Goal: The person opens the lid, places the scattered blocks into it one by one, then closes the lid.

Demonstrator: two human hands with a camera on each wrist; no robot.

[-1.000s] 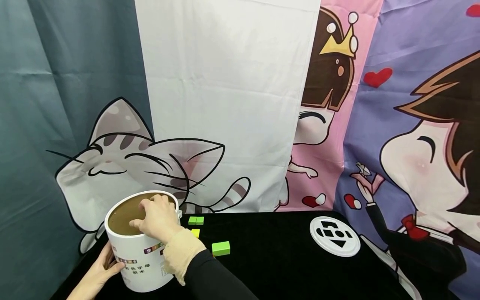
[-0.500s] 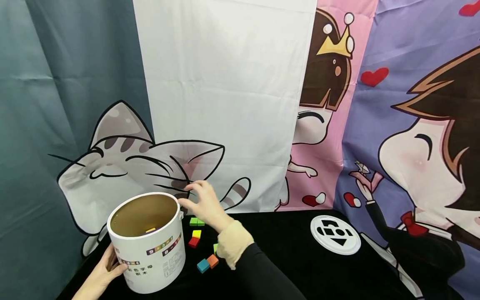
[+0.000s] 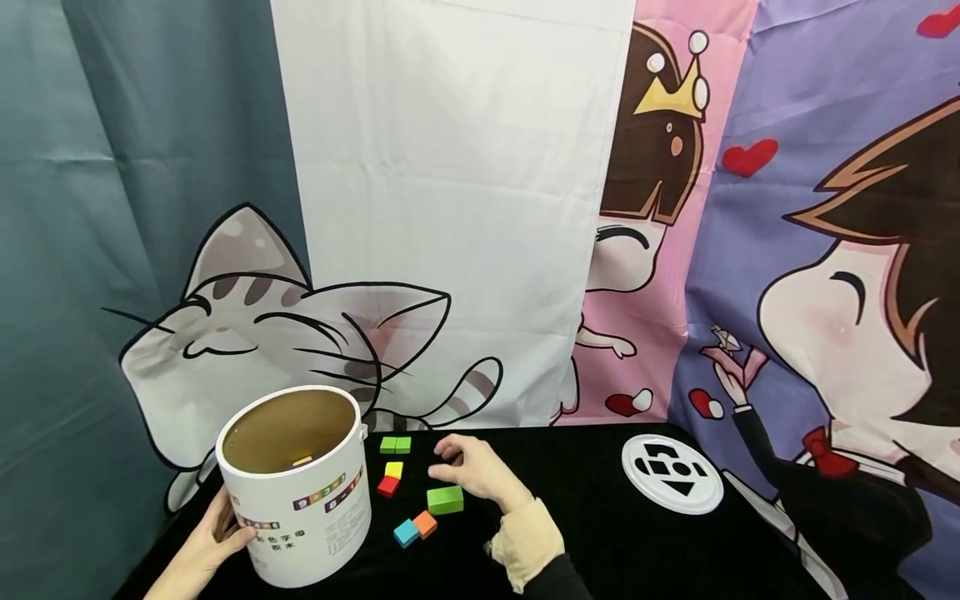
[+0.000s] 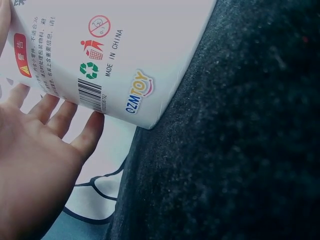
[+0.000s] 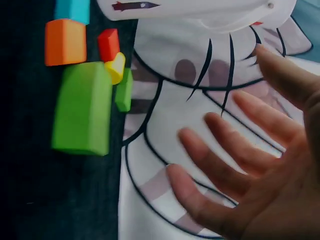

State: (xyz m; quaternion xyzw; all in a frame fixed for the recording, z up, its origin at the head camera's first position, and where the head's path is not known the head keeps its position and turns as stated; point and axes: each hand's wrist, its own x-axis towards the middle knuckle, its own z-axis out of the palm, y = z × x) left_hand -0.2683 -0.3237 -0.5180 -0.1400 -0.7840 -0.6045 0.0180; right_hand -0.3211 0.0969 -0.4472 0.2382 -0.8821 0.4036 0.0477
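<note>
A white bucket (image 3: 300,525) with printed labels stands at the left of the black cloth. Its left side is held by my left hand (image 3: 202,546), thumb toward the front and fingers spread along the wall (image 4: 55,120). My right hand (image 3: 480,471) has nothing in its grasp and hovers just behind a large green block (image 3: 445,500), fingers loosely bent. Near it lie a blue block (image 3: 407,533), an orange block (image 3: 425,524), a red block (image 3: 387,486), a yellow block (image 3: 393,470) and two small green blocks (image 3: 395,445). Inside the bucket, a small yellowish piece (image 3: 302,461) shows; the bottom is mostly hidden.
A round white lid (image 3: 672,473) with shaped cut-outs lies at the right on the black cloth (image 3: 570,500). Behind the table hangs a printed curtain (image 3: 450,208) with cartoon figures.
My right hand has come out of the bucket, passed over its rim and lowered to the right beside the blocks. The left hand keeps its hold on the bucket.
</note>
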